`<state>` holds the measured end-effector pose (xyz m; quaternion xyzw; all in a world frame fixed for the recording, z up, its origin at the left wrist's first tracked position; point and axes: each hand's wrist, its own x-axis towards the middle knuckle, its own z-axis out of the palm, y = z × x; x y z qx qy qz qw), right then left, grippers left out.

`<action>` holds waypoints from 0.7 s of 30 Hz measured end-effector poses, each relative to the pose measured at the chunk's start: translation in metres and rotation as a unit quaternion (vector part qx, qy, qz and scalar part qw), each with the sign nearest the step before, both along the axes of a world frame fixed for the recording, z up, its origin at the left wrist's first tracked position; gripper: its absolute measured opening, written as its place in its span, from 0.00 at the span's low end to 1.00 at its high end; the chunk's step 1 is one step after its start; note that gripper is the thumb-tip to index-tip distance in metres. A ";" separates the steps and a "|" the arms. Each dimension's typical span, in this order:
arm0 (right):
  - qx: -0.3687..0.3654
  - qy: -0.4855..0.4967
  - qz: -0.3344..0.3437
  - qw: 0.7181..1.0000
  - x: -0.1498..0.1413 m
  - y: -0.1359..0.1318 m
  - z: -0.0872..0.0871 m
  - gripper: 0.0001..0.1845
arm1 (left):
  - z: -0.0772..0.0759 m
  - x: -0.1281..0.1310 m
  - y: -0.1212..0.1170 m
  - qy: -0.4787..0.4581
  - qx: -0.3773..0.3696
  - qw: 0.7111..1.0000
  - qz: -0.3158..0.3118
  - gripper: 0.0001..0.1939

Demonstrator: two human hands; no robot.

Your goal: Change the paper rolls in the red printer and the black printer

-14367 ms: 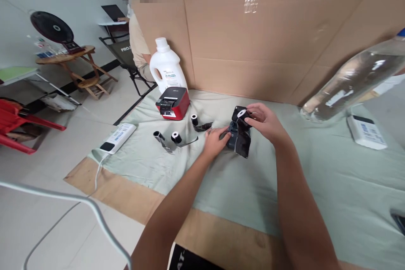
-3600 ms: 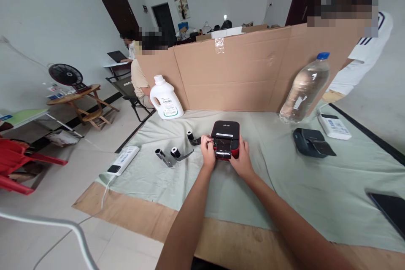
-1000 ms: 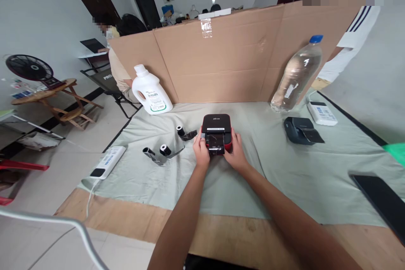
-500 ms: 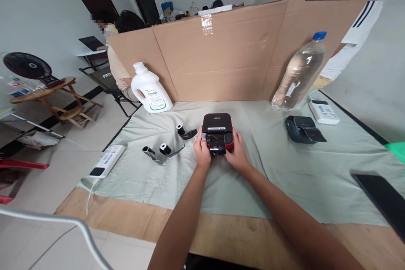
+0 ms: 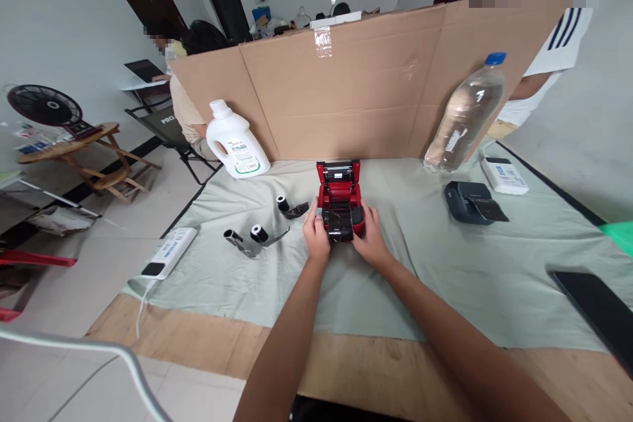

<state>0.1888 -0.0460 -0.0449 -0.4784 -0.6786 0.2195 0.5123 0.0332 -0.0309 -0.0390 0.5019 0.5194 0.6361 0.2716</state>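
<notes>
We list, largest first. Cardboard screen (image 5: pixel 356 92) along the far edge of the table; what lies behind it is hidden. Green cloth (image 5: pixel 445 277) over the tabletop. Clear water bottle (image 5: pixel 462 115), leaning at the far right. White jug (image 5: pixel 236 144), far left corner of the cloth. Dark flat slab (image 5: pixel 598 306) at the right edge (cut off by the frame; we cannot tell what it is). Black printer (image 5: pixel 472 202), right of centre. White power strip (image 5: pixel 167 254), at the cloth's left edge.

Red printer (image 5: pixel 340 201), mid-table, lid raised; its inside is too small to read. Our left hand (image 5: pixel 316 235) grips its left side, our right hand (image 5: pixel 368 241) its right side, fingers closed on the casing.

Three black rolls (image 5: pixel 257 234), left of it.
</notes>
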 end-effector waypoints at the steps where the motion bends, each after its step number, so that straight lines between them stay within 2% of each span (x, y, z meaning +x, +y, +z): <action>1: 0.000 0.000 0.001 1.000 0.000 0.000 0.000 0.46 | 0.000 0.000 0.000 -0.002 0.008 1.000 0.003 0.26; 7: -0.004 -0.008 0.000 1.000 0.001 -0.001 0.002 0.46 | 0.002 0.000 0.001 0.007 0.045 0.999 0.004 0.24; 10: -0.034 -0.047 0.034 0.998 0.018 0.000 0.014 0.47 | 0.003 -0.001 0.002 0.021 0.056 0.998 -0.001 0.24; 13: -0.080 -0.105 0.101 0.986 0.046 0.004 0.043 0.42 | 0.002 -0.003 0.004 0.032 0.071 0.997 -0.009 0.24; 14: -0.088 -0.120 0.109 0.983 0.053 0.008 0.056 0.36 | 0.001 -0.003 0.005 0.034 0.075 0.997 -0.009 0.23; 16: -0.083 -0.144 0.080 0.983 0.058 0.017 0.082 0.21 | 0.001 -0.004 0.006 0.036 0.080 0.996 -0.010 0.23; 17: -0.073 -0.159 0.057 0.983 0.053 0.024 0.094 0.16 | 0.001 -0.004 0.006 0.037 0.083 0.996 -0.011 0.22; 19: -0.060 -0.220 0.037 0.973 0.033 0.039 0.112 0.14 | 0.003 -0.004 0.006 0.035 0.089 0.995 -0.014 0.21; 21: -0.079 -0.321 0.060 0.942 0.003 0.055 0.122 0.14 | 0.005 -0.004 0.004 0.032 0.099 0.994 -0.017 0.20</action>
